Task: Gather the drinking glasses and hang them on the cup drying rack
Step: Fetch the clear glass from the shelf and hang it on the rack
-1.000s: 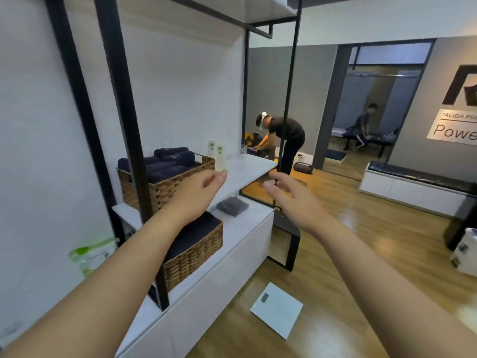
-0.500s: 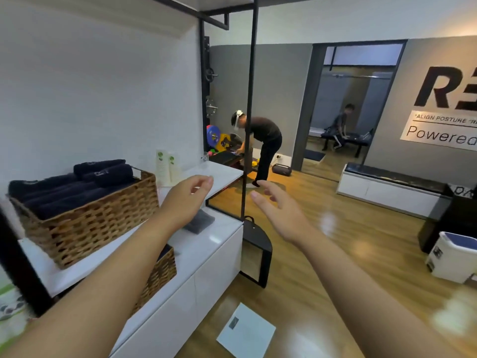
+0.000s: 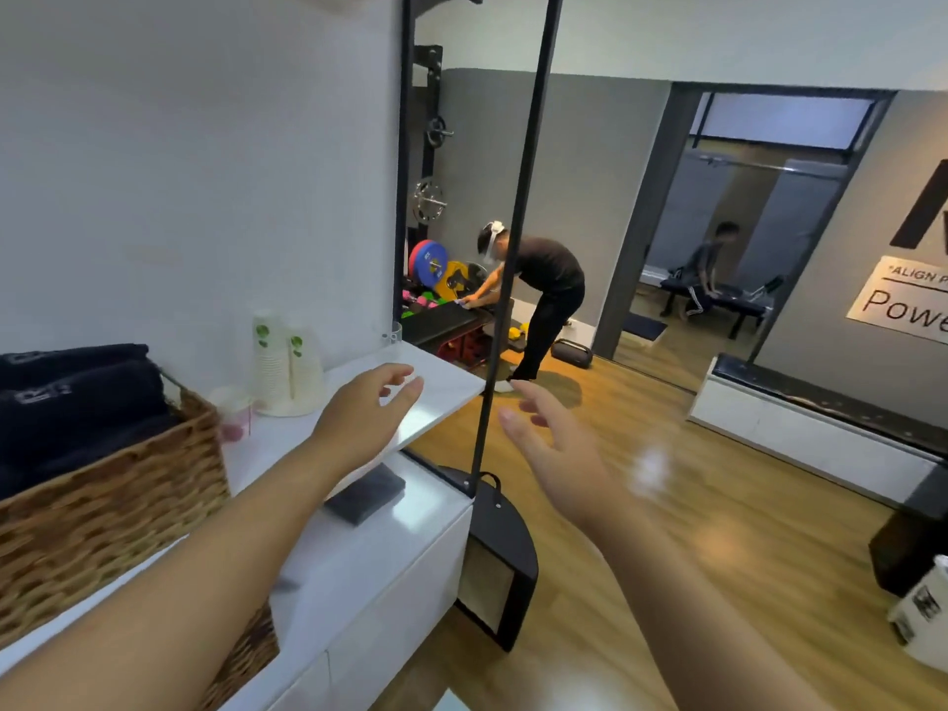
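Over the white shelf (image 3: 446,387) | left hand (image 3: 367,418) and right hand (image 3: 551,449) hovering apart, fingers loose, holding nothing | drinking glass (image 3: 392,333) standing at far shelf end | risking knocking it off the edge.

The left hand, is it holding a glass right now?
No, the left hand hovers over the white shelf with fingers loosely spread and nothing in them; the clear glass stands farther back at the shelf's end.

Bright, motion-blurred, wide-angle edge distortion
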